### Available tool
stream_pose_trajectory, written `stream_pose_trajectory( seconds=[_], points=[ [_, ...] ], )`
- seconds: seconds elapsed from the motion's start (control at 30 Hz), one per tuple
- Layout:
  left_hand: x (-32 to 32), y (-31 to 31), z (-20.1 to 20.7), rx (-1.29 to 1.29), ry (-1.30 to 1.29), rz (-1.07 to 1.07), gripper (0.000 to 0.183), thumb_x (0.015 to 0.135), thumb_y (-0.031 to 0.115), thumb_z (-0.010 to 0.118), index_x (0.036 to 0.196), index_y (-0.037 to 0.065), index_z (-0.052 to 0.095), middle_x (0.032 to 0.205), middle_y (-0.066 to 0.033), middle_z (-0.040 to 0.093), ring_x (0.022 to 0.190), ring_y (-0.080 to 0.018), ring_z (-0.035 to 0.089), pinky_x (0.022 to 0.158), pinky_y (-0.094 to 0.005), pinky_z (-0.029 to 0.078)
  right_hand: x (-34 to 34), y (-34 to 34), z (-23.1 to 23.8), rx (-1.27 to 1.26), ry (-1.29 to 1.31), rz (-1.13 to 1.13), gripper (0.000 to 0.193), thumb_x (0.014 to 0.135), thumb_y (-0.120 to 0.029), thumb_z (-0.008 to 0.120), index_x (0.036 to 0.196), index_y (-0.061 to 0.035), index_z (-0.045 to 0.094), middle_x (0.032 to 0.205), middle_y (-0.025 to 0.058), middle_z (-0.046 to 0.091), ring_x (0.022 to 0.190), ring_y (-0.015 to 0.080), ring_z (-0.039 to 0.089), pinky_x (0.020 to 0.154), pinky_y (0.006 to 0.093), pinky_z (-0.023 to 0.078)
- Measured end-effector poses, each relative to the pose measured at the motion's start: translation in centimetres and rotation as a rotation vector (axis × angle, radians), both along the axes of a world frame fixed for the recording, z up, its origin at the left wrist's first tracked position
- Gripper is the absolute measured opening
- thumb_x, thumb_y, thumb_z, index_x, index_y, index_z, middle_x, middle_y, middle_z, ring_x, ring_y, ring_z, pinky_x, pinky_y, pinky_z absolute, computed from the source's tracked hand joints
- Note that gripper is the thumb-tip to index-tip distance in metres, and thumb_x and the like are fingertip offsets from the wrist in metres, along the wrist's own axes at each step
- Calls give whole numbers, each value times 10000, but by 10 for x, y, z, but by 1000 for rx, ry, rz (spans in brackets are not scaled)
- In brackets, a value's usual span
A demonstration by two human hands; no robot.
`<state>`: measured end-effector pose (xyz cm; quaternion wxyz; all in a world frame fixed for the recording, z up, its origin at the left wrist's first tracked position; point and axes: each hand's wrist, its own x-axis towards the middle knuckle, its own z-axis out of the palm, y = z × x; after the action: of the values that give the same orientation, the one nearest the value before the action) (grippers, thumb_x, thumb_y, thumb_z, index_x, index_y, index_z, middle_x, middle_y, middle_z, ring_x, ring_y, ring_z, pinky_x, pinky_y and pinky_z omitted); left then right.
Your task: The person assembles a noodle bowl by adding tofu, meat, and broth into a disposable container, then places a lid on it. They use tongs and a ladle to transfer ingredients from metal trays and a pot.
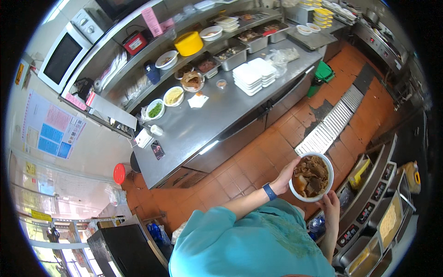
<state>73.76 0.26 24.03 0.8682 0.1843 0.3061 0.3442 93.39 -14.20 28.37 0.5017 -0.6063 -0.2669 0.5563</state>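
From head height, we look down through a fisheye lens, white bowl (331,179) nearer, steel counter (198,134) farther off.

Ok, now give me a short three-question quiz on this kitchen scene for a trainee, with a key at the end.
1. What do the left hand and right hand both touch?
2. True or false: the stacked white containers stand on the metal counter.
3. Which arm wears the dark blue wristband? A) right B) left C) both

Key:
1. A white bowl with brown food in it.
2. True.
3. B.
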Motion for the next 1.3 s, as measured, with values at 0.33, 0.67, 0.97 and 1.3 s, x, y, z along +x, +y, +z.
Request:
stream_pose_trajectory(
  seconds=[0.33, 0.67, 0.97, 1.3],
  points=[
    [-121, 116, -40, -25, 24, 343, 738, 969, 633, 435, 1415, 45, 464, 1409, -113, 535, 1278, -230, 520, 1095, -393, 403, -77, 233, -64, -58, -134, 350, 128, 902, -105, 631, 881, 21, 619, 864, 59, 634, 739, 112, 636, 599, 252, 551],
    [-271, -20, -275, -592, 871, 938, 308, 979, 280, 583, 1085, -9, 577, 818, -111, 646, 628, -185, 622, 526, -310, 508, -216, 434, -187, -117, 16, 759, 49, 867, 1, 668, 902, 28, 646, 861, 96, 669, 765, 160, 678, 622, 291, 612],
    [-220, -102, -219, -745, 1138, 1071, 151, 933, 107, 588, 1014, -10, 639, 914, -151, 683, 736, -222, 642, 623, -364, 561, -365, 538, -236, -76, -73, 1056, 123, 828, -75, 712, 825, 35, 657, 753, 77, 668, 708, 136, 676, 596, 283, 588],
    [-378, 154, -152, -359, 642, 1170, 305, 991, 184, 567, 1220, -19, 564, 1092, -147, 668, 909, -239, 689, 788, -341, 570, -443, 561, -232, -189, -58, 1064, 156, 885, -60, 654, 996, 50, 648, 903, 86, 668, 813, 168, 675, 734, 296, 609]
  ],
)
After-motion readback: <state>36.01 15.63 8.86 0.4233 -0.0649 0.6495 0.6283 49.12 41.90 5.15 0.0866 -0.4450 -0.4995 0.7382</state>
